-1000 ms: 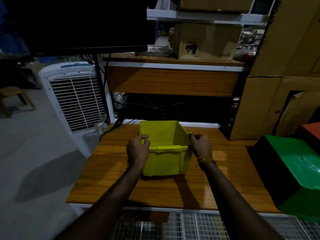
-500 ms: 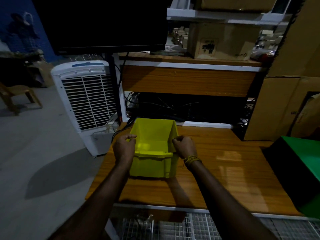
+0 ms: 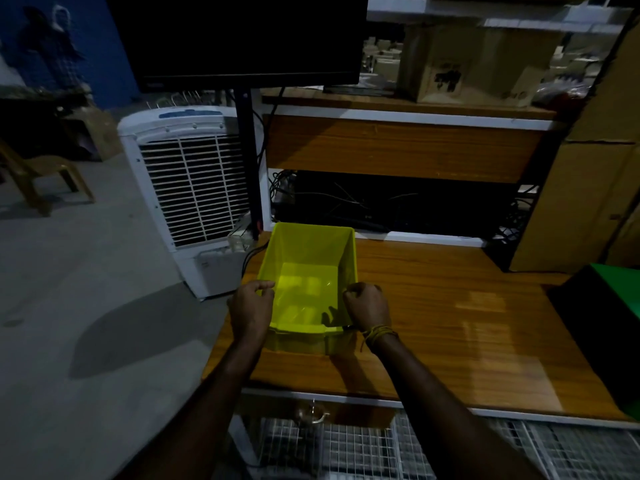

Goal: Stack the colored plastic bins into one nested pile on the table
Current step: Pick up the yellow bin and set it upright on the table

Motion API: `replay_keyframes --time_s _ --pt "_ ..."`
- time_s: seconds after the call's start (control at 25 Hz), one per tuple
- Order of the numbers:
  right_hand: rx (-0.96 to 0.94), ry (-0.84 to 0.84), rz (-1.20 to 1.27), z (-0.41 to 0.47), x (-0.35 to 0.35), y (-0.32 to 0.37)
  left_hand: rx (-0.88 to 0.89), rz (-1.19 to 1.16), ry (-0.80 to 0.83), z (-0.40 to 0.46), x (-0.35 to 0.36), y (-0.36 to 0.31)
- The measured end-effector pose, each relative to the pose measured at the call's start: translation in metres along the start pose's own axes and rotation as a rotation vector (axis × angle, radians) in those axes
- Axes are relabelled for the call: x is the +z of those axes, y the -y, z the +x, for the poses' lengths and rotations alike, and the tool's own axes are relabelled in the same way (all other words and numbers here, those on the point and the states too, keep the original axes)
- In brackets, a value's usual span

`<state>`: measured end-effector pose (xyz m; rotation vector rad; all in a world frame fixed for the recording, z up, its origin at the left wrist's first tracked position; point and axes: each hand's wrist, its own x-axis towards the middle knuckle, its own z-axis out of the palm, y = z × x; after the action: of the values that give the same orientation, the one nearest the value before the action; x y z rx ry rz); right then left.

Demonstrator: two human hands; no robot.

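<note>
both hands, left (image 3: 252, 308) and right (image 3: 367, 306), curl their fingers over the yellow bin's (image 3: 308, 289) side rims, steadying it upright at the surface's (image 3: 450, 306) left end as base; green bin (image 3: 609, 327) waits far right.

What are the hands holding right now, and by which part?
Both hold the yellow bin by its side rims near the front: left hand on the left rim, right hand on the right rim. It sits on the table.
</note>
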<state>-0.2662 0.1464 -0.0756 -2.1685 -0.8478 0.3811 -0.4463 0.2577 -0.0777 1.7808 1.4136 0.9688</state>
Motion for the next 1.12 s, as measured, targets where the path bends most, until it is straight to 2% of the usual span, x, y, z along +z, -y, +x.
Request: replay_keyframes --time_s 0.12,0.24,0.32,0.52,0.76,1.12 --pt "-0.022 0.009 -0.014 -0.001 0.002 0.000 -0.003 0.013 0.016 -0.001 -0.001 0.006" --pt "-0.074 0.024 -0.009 -0.006 -0.002 -0.005 0.047 0.228 0.022 -0.011 0.005 0.000" --pt "-0.143 -0.008 -0.014 -0.010 -0.012 -0.012 0.151 0.340 0.019 -0.025 0.018 -0.011" --pt "-0.216 -0.113 -0.120 -0.013 -0.059 -0.046 0.336 0.276 0.153 -0.064 0.080 -0.062" --pt "-0.141 -0.207 -0.188 -0.010 -0.153 -0.131 0.448 0.283 0.278 -0.119 0.175 -0.135" --pt "-0.008 -0.383 -0.146 -0.003 -0.335 -0.277 0.564 0.256 0.532 -0.256 0.335 -0.261"
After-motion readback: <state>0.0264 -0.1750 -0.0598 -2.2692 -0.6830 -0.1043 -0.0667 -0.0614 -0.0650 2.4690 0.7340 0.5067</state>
